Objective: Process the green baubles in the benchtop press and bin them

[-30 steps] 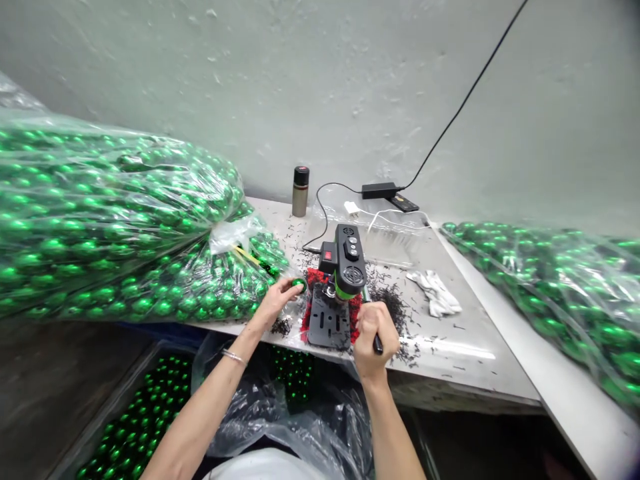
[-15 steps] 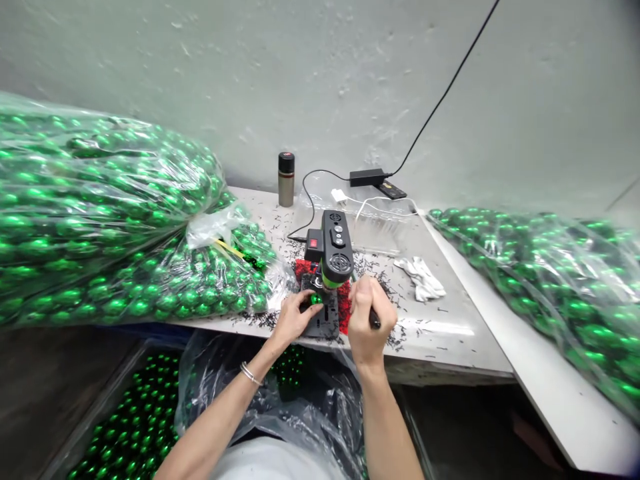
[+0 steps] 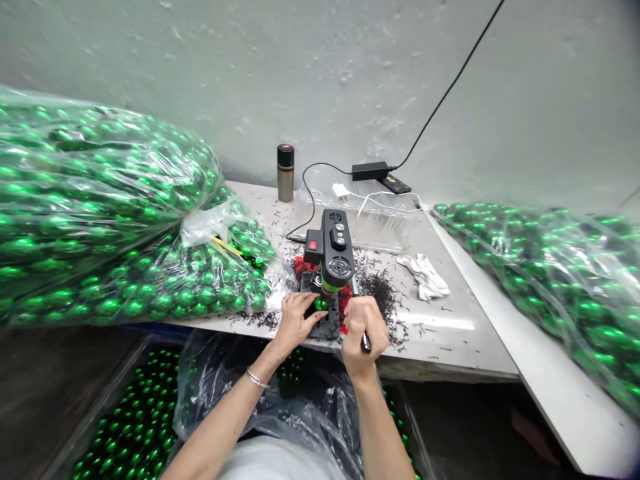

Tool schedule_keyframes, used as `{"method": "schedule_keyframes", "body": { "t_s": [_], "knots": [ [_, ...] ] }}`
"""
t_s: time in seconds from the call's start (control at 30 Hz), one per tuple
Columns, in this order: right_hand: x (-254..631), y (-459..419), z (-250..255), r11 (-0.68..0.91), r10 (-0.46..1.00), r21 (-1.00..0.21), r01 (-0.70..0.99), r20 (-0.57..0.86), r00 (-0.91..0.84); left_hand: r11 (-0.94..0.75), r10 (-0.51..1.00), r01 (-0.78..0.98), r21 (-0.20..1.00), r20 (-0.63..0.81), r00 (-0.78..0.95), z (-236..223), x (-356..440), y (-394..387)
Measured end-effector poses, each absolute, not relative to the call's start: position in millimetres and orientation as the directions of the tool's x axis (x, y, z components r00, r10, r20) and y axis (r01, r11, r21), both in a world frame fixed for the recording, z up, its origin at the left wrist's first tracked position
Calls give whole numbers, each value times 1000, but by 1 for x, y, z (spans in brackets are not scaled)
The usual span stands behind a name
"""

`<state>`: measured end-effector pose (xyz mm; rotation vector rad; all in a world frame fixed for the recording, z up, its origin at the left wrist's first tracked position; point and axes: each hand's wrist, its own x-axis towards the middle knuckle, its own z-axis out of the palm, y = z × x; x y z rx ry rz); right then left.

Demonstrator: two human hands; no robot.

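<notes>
A small bench drill press (image 3: 338,247) with a black head and a red switch stands near the table's front edge. Under its head, on the black base (image 3: 327,328), sits a shiny green ball (image 3: 321,304). My left hand (image 3: 295,319) has thumb and fingertips around that ball from the left, partly hiding it. Closed in a fist, my right hand (image 3: 365,333) grips the press's lever handle (image 3: 367,344), whose black end shows below the fingers. Red pieces (image 3: 345,300) lie beside the base, with many small black bits (image 3: 377,293) to the right.
A big clear bag of green balls (image 3: 100,220) fills the left; another bag (image 3: 540,287) lies right. Behind the press are a flask (image 3: 285,173), a power adapter (image 3: 370,171) and a plastic tray (image 3: 385,230). White gloves (image 3: 425,277) lie right. Below is a ball-filled bin (image 3: 130,413).
My right hand has moved down and slightly left with the lever handle. My left hand stays at the ball, its fingers slightly shifted. The view has tilted a little.
</notes>
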<state>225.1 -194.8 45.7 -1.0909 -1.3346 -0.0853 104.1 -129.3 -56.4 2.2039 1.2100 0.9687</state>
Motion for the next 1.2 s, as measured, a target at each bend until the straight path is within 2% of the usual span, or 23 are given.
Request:
{"method": "schedule_keyframes", "body": {
  "t_s": [0.17,0.4,0.6,0.77,0.87,0.97,1.07,1.13,1.2],
  "knots": [
    [227,-190,3,577,415,-442,687,883,219,-546,837,524,654,394,380,-58,103,-129],
    [225,-182,-26,560,365,-465,686,881,300,-538,842,528,657,389,374,-59,103,-130],
    [232,-185,-22,580,395,-338,741,912,107,-540,840,499,678,396,371,-60,105,-127],
    [230,-192,19,580,439,-477,660,866,240,-536,843,472,700,416,340,-59,105,-128],
    [229,-194,48,540,533,-587,603,793,295,-564,825,453,691,446,348,-58,93,-141],
    [227,-194,60,538,541,-608,584,780,315,-618,785,477,625,466,407,-56,73,-155],
    [225,-192,54,537,508,-604,589,789,345,-615,782,600,512,492,382,-43,52,-147],
    [223,-191,48,537,489,-600,593,794,360,-525,819,731,436,493,294,-29,39,-124],
    [223,-190,43,544,470,-588,598,804,364,-379,878,855,355,430,210,-14,29,-94]
  ]
}}
